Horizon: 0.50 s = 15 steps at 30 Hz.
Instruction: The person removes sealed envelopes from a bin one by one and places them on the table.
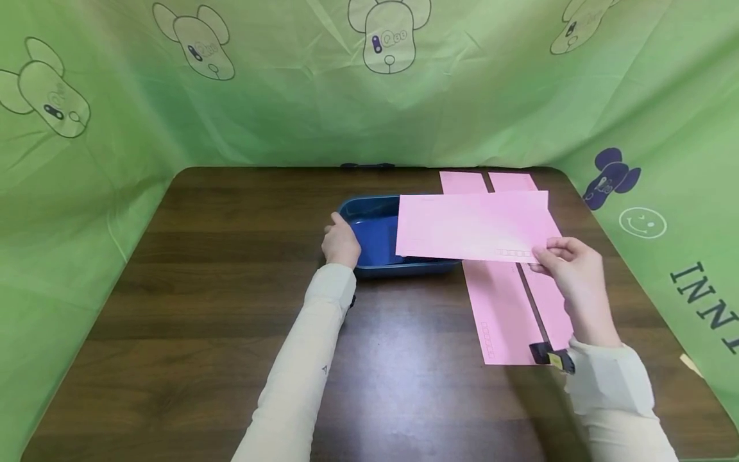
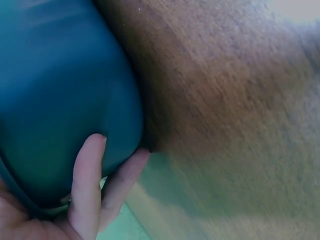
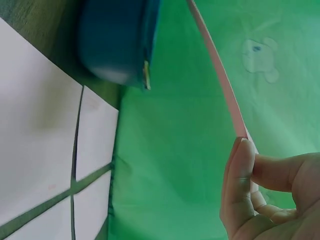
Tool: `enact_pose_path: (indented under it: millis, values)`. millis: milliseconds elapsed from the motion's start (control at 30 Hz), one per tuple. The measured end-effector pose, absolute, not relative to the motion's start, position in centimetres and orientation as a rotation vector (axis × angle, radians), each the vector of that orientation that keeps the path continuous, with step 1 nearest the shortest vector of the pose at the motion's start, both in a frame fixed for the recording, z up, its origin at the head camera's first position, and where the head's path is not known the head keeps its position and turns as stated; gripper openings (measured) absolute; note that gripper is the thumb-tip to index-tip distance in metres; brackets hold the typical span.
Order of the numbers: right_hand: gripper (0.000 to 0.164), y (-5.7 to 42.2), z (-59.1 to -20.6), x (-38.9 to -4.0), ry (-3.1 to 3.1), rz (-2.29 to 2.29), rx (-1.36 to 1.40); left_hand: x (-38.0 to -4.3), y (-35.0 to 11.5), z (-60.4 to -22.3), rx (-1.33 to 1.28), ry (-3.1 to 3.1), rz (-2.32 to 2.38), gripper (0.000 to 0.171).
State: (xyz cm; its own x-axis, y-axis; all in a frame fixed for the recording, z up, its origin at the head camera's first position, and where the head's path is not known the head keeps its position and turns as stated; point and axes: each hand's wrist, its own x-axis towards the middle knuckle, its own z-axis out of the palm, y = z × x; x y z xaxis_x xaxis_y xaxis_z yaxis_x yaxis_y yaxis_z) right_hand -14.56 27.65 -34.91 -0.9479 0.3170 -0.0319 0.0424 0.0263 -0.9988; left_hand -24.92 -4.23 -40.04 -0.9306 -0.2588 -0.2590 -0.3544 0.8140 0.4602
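A blue plastic basin [image 1: 375, 240] stands on the table, its right part hidden from the head view by a pink envelope [image 1: 470, 224]. My left hand [image 1: 340, 242] grips the basin's left end; in the left wrist view, two fingers [image 2: 87, 185] lie against its outer wall. At its lower right corner, the envelope is pinched between thumb and fingers of my right hand [image 1: 577, 276]. The right wrist view shows that envelope [image 3: 220, 72] nearly edge-on, held off the table. Beneath it lie several more pink envelopes [image 1: 502, 308], partly covered.
The brown wooden table [image 1: 202, 333] carries the basin and the loose envelopes, which lie in two columns on the right with a narrow gap between. A green printed cloth [image 1: 277, 115] hangs around the back and sides. A black strap [image 1: 551, 356] shows at the right wrist.
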Motion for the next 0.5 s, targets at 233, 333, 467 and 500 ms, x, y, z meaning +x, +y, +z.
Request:
enact_pose_path:
  millis: [233, 333, 467, 500]
  values:
    - [0.022, 29.6, -36.3, -11.3, -2.083, 2.157, -0.346, -24.9, -4.4, -39.8, -0.457, 2.795, 0.778, 0.067]
    - [0.025, 29.5, -37.0, -9.9, -2.156, 2.194, -0.346, -24.9, -4.4, -39.8, -0.437, 2.796, 0.769, 0.068]
    - [0.012, 28.4, -37.7, -8.5, -2.521, 2.011, -0.398, -24.9, -4.4, -39.8, -0.431, 2.804, 0.774, 0.068]
    - [0.006, 28.0, -37.9, -8.3, -2.619, 1.941, -0.407, -24.9, -4.4, -39.8, -0.433, 2.805, 0.776, 0.067]
